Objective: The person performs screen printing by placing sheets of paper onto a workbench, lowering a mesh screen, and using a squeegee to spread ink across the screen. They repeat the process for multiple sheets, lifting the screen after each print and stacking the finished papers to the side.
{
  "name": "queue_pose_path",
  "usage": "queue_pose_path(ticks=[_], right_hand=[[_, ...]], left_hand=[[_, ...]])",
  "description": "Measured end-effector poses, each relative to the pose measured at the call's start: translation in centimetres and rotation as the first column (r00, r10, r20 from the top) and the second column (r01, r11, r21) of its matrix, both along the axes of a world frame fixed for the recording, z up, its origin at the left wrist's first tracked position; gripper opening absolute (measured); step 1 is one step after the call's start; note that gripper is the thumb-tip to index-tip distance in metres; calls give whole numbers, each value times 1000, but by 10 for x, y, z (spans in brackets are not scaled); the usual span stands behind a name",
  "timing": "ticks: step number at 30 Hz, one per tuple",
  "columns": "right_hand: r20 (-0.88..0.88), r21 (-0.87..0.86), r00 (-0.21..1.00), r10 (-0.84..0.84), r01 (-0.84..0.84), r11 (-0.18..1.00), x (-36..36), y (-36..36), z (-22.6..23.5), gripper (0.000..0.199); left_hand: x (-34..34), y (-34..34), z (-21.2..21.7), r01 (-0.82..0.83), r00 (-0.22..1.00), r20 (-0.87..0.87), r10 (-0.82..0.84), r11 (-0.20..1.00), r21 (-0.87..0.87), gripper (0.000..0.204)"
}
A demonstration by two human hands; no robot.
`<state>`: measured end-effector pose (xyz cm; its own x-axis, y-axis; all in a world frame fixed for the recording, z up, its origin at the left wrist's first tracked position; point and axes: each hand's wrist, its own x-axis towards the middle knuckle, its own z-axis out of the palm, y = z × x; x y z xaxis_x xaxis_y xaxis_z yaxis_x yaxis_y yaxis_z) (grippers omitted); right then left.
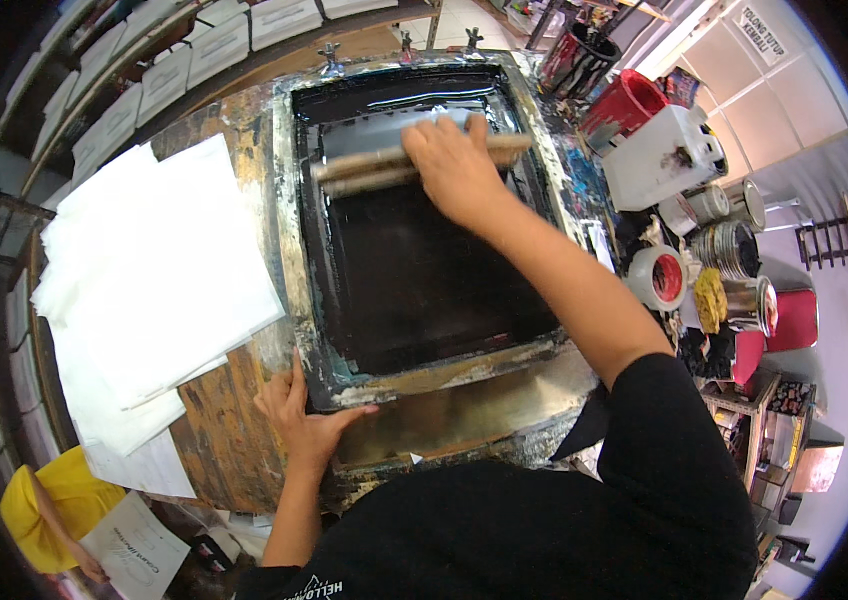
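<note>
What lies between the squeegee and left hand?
Head view: between squeegee and left hand lie the dark screen mesh, then the frame's near-left corner.

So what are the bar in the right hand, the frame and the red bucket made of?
The bar looks like matte wood: tan, though blurred. The frame could be wood or metal; a whitish, dark-smeared coating hides it. The red bucket is probably plastic, with smooth, glossy walls.

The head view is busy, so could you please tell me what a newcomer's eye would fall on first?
A large dark screen in a pale, stained frame dominates the middle, the right hand gripping a wooden bar over its far part. At left, a bright pile of white sheets lies on the worn table; at upper right, a red bucket stands out.
</note>
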<state>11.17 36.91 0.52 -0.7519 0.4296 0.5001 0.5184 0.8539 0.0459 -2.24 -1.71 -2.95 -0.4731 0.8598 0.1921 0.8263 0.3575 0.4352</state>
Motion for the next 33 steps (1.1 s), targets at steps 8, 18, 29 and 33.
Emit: queue_pose_path(ticks=[8,18,29,33], right_hand=[[95,39,995,-3,-1,999,-57,103,6,52],[350,-243,926,142,-57,968,106,-125,104,62],[31,-116,996,-81,84,990,61,-73,282,54],[112,23,993,-23,21,1000,31,-55,341,55]], left_hand=[[1,-2,6,-48,996,81,48,999,-1,129],[20,15,28,-170,763,628,-154,889,425,117],[-60,168,105,-358,662,480,-576,319,877,64],[-100,265,37,5,932,323,-164,897,441,38]])
